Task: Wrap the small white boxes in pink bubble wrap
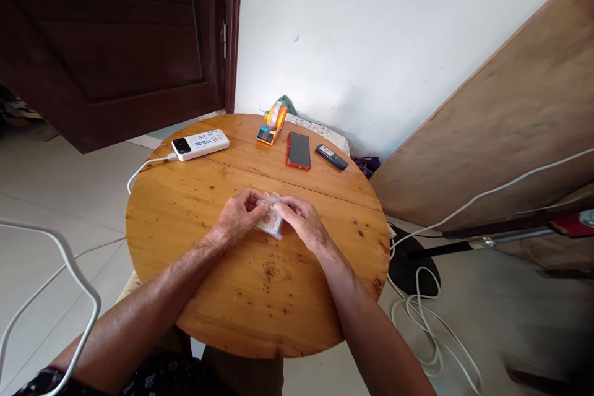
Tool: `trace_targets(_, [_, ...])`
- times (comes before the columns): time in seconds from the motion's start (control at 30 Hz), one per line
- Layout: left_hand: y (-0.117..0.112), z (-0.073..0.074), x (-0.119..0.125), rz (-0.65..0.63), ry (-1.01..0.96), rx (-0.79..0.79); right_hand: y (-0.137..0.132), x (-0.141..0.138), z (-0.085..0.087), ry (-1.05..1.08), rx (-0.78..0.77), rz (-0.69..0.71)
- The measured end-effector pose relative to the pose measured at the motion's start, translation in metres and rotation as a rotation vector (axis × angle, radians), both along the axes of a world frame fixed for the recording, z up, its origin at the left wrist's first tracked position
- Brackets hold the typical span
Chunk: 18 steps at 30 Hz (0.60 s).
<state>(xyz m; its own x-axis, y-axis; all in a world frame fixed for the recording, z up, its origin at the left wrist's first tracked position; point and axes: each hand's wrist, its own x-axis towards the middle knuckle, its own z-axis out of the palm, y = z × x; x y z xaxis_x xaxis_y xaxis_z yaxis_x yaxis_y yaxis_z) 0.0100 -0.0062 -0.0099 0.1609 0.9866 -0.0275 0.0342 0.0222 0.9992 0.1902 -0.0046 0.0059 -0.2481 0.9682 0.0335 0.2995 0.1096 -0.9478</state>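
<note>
Both hands meet over the middle of the table [223,297], pinched on a small clear plastic packet [273,223] with a white, red-printed thing inside. The left hand [236,218] has its thumb laid over the packet's upper left part, its fingers curled beyond; the right hand [304,221] has its thumb and fingers at the upper right, so the two thumbs nearly meet near the crumpled top end. The lower edge points towards the person, and whether it touches the wood or hangs just above cannot be told. For this handling, a light pinch at the loose plastic seems better than pressure on the printed face, since the thin film probably creases and slips easily. It would help to let one hand steady the packet while the other works the edge with small finger movements, low over the wood so that anything slipping out lands close by. The phone [298,150], tape dispenser [273,124] and power bank [202,145] lie well apart, leaving the fingers ample room.
</note>
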Motion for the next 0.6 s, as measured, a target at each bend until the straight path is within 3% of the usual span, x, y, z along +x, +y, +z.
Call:
trace_targets(0.27, [-0.0009,-0.0023,-0.0004,0.046,0.090,0.012,-0.0008,0.0007,-0.0030,-0.007,-0.082,0.028])
trace_targets(0.43, [-0.0019,0.0000,-0.0070,-0.122,-0.067,-0.020,-0.0003,0.0029,0.0002,0.034,-0.084,0.061])
trace_targets(0.6, [-0.0038,0.0034,-0.0055,-0.144,-0.101,-0.039,0.0014,0.0035,-0.0010,0.020,-0.002,0.007])
